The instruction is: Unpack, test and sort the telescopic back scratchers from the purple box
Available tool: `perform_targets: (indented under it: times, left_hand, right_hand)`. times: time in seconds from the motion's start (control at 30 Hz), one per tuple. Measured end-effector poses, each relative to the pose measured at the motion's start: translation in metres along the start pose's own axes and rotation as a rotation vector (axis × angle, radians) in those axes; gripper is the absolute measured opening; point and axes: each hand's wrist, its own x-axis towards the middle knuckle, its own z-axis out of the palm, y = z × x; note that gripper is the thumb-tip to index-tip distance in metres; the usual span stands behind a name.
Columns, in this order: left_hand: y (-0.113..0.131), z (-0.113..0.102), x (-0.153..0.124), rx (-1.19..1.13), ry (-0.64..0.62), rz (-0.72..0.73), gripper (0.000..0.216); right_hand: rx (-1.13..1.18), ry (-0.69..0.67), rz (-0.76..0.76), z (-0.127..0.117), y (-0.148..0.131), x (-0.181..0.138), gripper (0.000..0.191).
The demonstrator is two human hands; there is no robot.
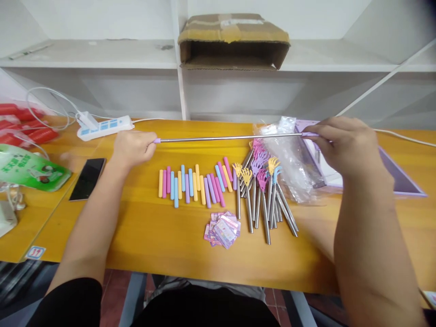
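Stretched level between my two hands is a telescopic back scratcher (221, 137), its thin metal rod drawn out long. My left hand (133, 147) is closed round one purple end. At the other purple end, my right hand (344, 141) pinches with thumb and fingers, hiding its tip. Below the rod lie loose handle sleeves (187, 188) in pink, blue, yellow and purple. Right of them is a pile of metal back scratchers (265, 200) with coloured claw heads. A small heap of printed cards (223, 230) lies nearer to me.
Clear plastic bags (289, 163) and a purple-edged box (395, 172) lie at right. On the left are a phone (87, 179), a green pouch (34, 168), red rolls (37, 134) and a power strip (109, 127). An open cardboard box (235, 34) rests on the shelf.
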Motion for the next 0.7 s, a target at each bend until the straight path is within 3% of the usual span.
perform_targets:
  times: [0.13,0.3,0.43,0.7]
  left_hand:
    - [-0.018,0.0,-0.003,0.01,-0.006,-0.024,0.033]
    - [-0.048,0.01,-0.013,0.068,-0.023,-0.104,0.03]
    - [-0.046,0.009,-0.013,0.072,-0.094,-0.111,0.033]
    - [-0.039,0.01,-0.01,0.016,-0.136,-0.134,0.03]
  right_hand:
    - [0.018,-0.048,0.03,0.022,0.006,-0.003,0.043]
    - [0.015,0.058,0.209,0.022,0.038,-0.016,0.03]
    - [0.025,-0.029,0.308,0.018,0.056,-0.024,0.026]
    - [0.062,-0.086,0.311,0.011,0.048,-0.025,0.027]
